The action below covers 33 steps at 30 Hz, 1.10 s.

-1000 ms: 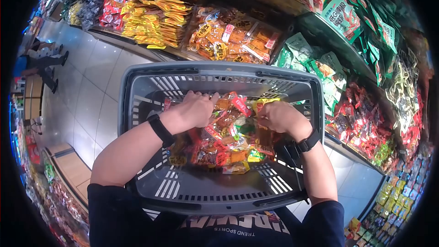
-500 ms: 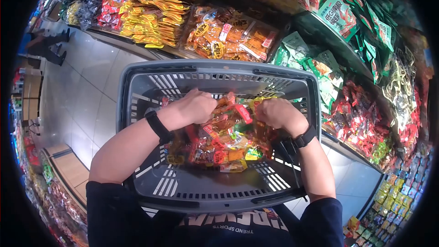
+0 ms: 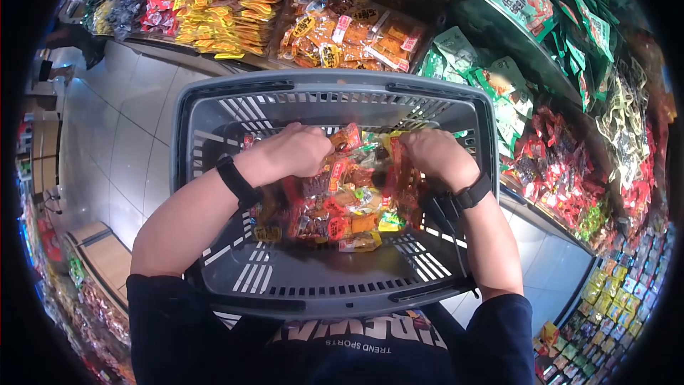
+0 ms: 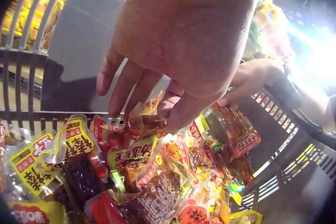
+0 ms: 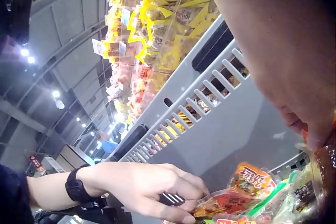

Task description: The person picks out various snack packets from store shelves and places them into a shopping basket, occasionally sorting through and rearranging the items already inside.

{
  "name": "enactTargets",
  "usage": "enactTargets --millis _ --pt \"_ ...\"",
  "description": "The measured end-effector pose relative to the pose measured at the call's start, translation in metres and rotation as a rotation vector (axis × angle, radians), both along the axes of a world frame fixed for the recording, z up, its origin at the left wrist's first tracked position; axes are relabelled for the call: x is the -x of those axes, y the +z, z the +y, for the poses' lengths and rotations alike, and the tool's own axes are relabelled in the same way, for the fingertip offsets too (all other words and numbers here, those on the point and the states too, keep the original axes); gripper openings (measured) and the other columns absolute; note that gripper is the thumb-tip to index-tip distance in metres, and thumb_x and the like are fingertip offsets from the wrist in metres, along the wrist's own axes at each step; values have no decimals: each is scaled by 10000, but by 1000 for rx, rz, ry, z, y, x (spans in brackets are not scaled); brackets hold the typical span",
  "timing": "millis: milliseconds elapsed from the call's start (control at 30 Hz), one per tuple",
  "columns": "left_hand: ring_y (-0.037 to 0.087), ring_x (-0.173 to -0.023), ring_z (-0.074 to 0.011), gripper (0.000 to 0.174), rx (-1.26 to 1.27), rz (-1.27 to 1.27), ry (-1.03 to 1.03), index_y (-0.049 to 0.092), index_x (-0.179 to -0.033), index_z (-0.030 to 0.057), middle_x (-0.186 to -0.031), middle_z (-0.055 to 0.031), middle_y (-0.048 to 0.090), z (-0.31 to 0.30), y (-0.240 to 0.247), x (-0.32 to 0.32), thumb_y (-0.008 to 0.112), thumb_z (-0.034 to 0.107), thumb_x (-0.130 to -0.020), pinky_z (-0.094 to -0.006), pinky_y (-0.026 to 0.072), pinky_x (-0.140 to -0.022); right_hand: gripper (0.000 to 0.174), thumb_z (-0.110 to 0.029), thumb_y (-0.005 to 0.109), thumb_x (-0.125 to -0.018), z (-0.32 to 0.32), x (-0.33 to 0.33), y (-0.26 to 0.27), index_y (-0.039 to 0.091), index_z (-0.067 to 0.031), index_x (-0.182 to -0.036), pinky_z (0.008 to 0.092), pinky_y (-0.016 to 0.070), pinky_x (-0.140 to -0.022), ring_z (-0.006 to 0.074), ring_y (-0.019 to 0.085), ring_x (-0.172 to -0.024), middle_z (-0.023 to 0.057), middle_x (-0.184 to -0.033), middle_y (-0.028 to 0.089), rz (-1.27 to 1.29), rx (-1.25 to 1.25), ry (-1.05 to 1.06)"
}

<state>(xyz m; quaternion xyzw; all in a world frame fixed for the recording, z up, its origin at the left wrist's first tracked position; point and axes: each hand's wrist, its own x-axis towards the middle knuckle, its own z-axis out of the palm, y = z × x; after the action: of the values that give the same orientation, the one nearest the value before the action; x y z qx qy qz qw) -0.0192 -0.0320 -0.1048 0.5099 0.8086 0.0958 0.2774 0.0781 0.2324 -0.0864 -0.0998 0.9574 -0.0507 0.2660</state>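
Snack packets (image 3: 349, 207) were heaped together inside a grey plastic basket (image 3: 342, 77), mostly across its middle, with bare bottom left showing on the side nearest the person. Both hands were lowered into the basket over the far part of the heap, set apart from each other.

By the left hand (image 3: 296, 150), fingers pointed downward, an orange-brown packet (image 4: 148, 124) was pinched by its wrapper between thumb and fingertips, which were left only slightly parted. By the right hand (image 3: 438, 157), its fingers bent, a red-brown packet (image 4: 237, 128) was gripped and hung below the fingertips; how firmly it was held could not be told, as the fingertips were partly hidden. Beside the left hand's packet, yellow-labelled packets (image 4: 32, 167) were bunched at the left of the heap.

A black wristband (image 3: 236, 182) was worn on the left wrist, and another black band (image 3: 474, 192) on the right. A dark T-shirt (image 3: 299, 356) with pale lettering was worn by the person. Beyond the basket, shelves were stocked with yellow packets (image 3: 224, 11), orange packs (image 3: 349, 36), green packets (image 3: 491, 85) and red packets (image 3: 559, 171). Pale tiled floor (image 3: 135, 114) was seen to the left.
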Motion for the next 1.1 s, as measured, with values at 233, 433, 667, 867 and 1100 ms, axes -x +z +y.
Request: enactTargets --millis 233,433,667,867,1100 --pt "651 -779 -379 143 148 95 -63 689 -794 39 -732 -179 658 8 1 6 621 146 -729 -475 519 -683 567 -216 789 -625 -1 8 13 534 -45 -1103 433 524 -784 328 628 -953 165 -993 643 -180 -60 39" --pt "657 -801 -335 157 426 110 -63 699 -793 28 -883 -170 676 14 22 7 607 104 -692 -436 513 -705 261 -136 603 -828 15 1 -11 576 -52 -1073 422 519 -745 334 638 -919 157 -951 659 -21 -72 110" --pt "604 -590 -301 86 250 -376 -317 595 -610 6 -1312 -172 556 11 3 -4 620 88 -621 -419 461 -578 599 -273 730 -764 -15 11 22 524 -165 -1316 423 485 -849 329 613 -1021 172 -1145 627 -482 112 -5" --pt "645 -662 -297 109 451 -498 -389 616 -647 33 -1426 -191 445 20 19 -18 655 135 -649 -401 494 -636 633 -187 703 -787 -51 -18 -65 470 -189 -1375 444 478 -959 356 445 -1292 153 -1560 200 37 95 99" --pt "640 -791 -315 120 509 -625 -406 620 -737 37 -1072 -176 623 29 34 -12 646 148 -699 -406 492 -722 620 -167 605 -844 -72 -22 -31 377 -198 -1419 430 519 -887 381 602 -1100 222 -1550 163 -533 55 278"
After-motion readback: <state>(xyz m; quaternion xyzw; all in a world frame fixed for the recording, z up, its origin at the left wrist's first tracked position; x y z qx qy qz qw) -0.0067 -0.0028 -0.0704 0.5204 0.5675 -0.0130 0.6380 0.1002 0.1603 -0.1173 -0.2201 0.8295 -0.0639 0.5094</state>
